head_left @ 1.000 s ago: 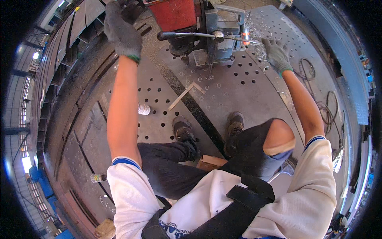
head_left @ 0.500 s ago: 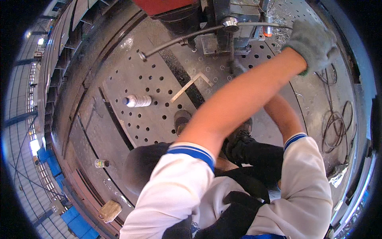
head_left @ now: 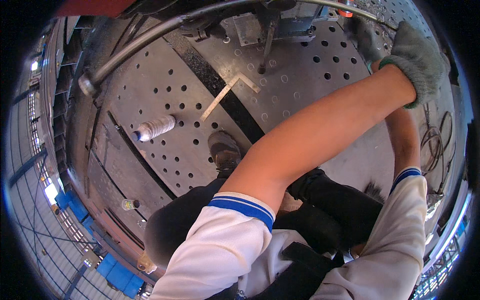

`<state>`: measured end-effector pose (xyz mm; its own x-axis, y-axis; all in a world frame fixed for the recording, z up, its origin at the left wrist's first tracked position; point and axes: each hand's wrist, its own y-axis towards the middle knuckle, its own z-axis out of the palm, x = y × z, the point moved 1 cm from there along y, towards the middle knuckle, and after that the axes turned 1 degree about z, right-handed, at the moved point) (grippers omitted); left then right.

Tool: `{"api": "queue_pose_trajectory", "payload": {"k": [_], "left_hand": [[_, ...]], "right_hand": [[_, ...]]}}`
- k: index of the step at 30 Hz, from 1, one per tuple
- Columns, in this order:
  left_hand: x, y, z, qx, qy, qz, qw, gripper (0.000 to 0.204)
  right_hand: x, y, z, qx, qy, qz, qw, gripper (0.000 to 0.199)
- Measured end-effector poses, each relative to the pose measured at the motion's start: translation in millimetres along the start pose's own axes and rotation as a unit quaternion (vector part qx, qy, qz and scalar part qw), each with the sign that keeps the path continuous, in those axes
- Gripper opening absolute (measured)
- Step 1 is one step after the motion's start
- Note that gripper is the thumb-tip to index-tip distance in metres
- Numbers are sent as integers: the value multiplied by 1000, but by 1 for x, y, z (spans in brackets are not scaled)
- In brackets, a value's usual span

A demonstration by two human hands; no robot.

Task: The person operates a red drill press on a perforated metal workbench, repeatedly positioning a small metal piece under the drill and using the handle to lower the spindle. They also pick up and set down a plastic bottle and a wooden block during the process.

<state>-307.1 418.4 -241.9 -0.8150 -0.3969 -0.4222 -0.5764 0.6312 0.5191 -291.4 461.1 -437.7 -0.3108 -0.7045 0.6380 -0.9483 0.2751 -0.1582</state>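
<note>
My left forearm crosses to the upper right, where my left hand (head_left: 417, 62), in a grey-green knit glove, is closed at the right end of a long metal handle bar (head_left: 142, 44). The bar runs across the top through the machine and has a round knob at its left end. The fingers are partly hidden by the back of the glove. Behind the left wrist, my gloved right hand (head_left: 363, 42) is just below the bar; motion smears its fingers, and I cannot tell what it touches. An L-shaped metal square (head_left: 220, 101) lies on the perforated steel plate (head_left: 187, 145).
A clear plastic bottle with a blue cap (head_left: 155, 128) lies on its side to the left. Farther left is a small jar (head_left: 130, 204). Coiled cable (head_left: 436, 145) is at the right. My shoe (head_left: 223, 150) stands on the plate, below the machine base (head_left: 287, 31).
The view has shifted, bringing the bar's knobbed end larger and farther left. My left hand has moved right with the bar's end; my right hand has come out from behind the left forearm, upward.
</note>
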Motion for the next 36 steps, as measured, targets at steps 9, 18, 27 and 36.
{"api": "queue_pose_trajectory", "payload": {"k": [9,18,27,36], "left_hand": [[-2,-10,-2,35,-19,24,999,29],[1,-2,6,11,-3,12,1000,32],[-11,4,13,32,-50,13,998,30],[-13,8,19,6,-66,11,998,28]], "right_hand": [[-24,-8,6,8,18,21,1000,43],[-17,9,24,40,27,0,999,42],[-14,-4,26,62,21,-6,998,42],[-12,-4,23,65,16,-8,998,42]]}}
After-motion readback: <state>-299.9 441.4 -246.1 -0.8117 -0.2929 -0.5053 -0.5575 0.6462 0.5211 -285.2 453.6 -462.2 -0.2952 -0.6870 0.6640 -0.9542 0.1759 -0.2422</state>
